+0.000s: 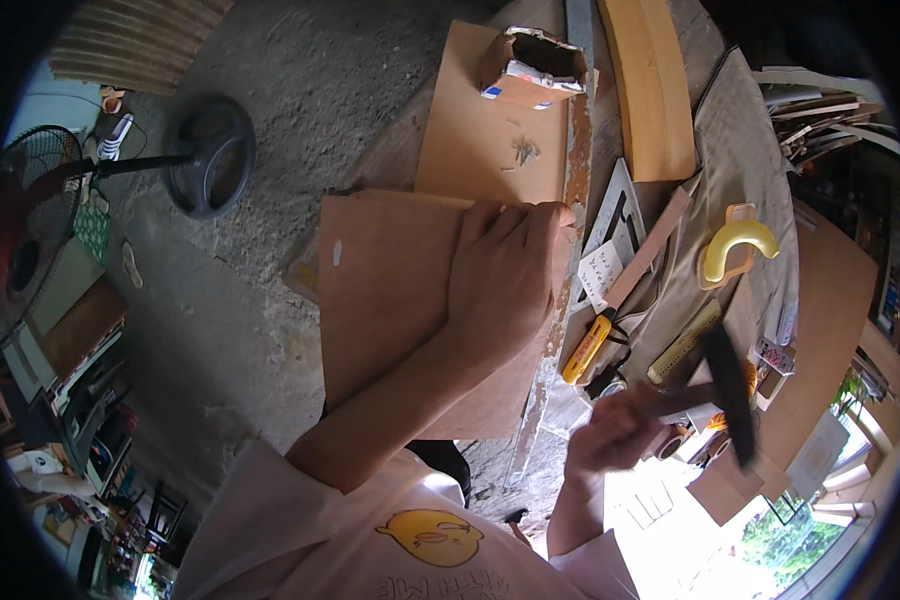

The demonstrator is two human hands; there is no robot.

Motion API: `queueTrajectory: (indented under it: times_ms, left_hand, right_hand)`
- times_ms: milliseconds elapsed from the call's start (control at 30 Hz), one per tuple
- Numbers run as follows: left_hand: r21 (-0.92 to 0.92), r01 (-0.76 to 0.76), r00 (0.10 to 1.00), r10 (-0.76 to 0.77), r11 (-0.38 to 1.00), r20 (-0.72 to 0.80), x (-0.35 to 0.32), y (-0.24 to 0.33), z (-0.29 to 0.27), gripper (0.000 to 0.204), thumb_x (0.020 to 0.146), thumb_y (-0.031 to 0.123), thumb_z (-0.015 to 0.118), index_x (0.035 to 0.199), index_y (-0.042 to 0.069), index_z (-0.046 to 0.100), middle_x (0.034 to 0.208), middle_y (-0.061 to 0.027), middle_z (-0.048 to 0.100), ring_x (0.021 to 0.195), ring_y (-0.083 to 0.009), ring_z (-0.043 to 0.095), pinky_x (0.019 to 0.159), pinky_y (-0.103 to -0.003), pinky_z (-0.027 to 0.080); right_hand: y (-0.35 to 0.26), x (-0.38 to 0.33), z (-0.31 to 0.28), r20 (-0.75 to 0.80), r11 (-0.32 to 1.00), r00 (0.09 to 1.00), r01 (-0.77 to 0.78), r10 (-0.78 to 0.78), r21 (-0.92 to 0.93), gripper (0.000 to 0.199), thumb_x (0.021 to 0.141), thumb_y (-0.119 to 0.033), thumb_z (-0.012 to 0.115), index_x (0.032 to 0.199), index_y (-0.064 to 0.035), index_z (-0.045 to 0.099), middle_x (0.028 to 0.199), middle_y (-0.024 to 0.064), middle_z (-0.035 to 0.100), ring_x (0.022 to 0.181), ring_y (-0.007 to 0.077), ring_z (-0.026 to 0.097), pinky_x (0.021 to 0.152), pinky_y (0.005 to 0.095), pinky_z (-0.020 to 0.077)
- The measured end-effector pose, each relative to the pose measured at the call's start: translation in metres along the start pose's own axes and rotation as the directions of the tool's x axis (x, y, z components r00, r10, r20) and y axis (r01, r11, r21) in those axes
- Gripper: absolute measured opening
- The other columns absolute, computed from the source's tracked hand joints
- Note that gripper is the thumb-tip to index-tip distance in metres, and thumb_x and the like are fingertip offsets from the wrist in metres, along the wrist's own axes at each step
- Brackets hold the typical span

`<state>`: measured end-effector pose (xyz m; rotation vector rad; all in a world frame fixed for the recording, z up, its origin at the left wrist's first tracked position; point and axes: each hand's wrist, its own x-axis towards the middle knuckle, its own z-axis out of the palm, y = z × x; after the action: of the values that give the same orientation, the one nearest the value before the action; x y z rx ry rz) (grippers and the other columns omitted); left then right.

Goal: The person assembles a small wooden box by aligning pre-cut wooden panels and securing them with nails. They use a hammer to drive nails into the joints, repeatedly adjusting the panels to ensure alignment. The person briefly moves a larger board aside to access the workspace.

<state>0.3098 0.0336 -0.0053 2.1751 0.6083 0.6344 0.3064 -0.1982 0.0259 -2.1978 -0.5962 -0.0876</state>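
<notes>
Head view, board (390,290) under left fingers (513,222), hammer (733,398) in right fingers (610,430)

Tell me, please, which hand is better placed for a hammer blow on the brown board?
Probably the right hand: it grips the hammer, which is apart from the brown board. The left hand lies on the board, reaching its far edge, so it seems better placed to steady it.
</notes>
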Motion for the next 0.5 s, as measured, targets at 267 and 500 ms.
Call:
queueTrajectory:
  times_ms: [267, 500]
  left_hand:
    - [-0.005, 0.017, 1.000, -0.016, 1.000, 0.024, -0.001, 0.001, -0.002, 0.022, 0.091, -0.002, 0.060, 0.110, 0.007, 0.057, 0.091, -0.0070, 0.070, 0.086, -0.0261, 0.067, 0.094, -0.043, 0.042]
    - [-0.019, 0.017, 0.999, -0.017, 1.000, 0.029, -0.001, -0.001, -0.001, 0.026, 0.089, -0.005, 0.059, 0.111, 0.007, 0.056, 0.095, -0.0068, 0.070, 0.089, -0.0266, 0.067, 0.094, -0.044, 0.042]
  right_hand:
    - [-0.029, 0.008, 0.005, 0.007, 0.998, 1.000, -0.018, 0.019, -0.059, 0.026, 0.107, -0.023, 0.051, 0.113, 0.0007, 0.062, 0.073, 0.0112, 0.057, 0.050, 0.0234, 0.053, 0.051, 0.0355, 0.0449]
    - [-0.046, 0.022, 0.002, 0.106, 0.973, 0.984, -0.124, 0.146, -0.193, 0.031, 0.107, -0.026, 0.052, 0.115, 0.0016, 0.064, 0.078, 0.0137, 0.061, 0.058, 0.0274, 0.059, 0.053, 0.0341, 0.0447]
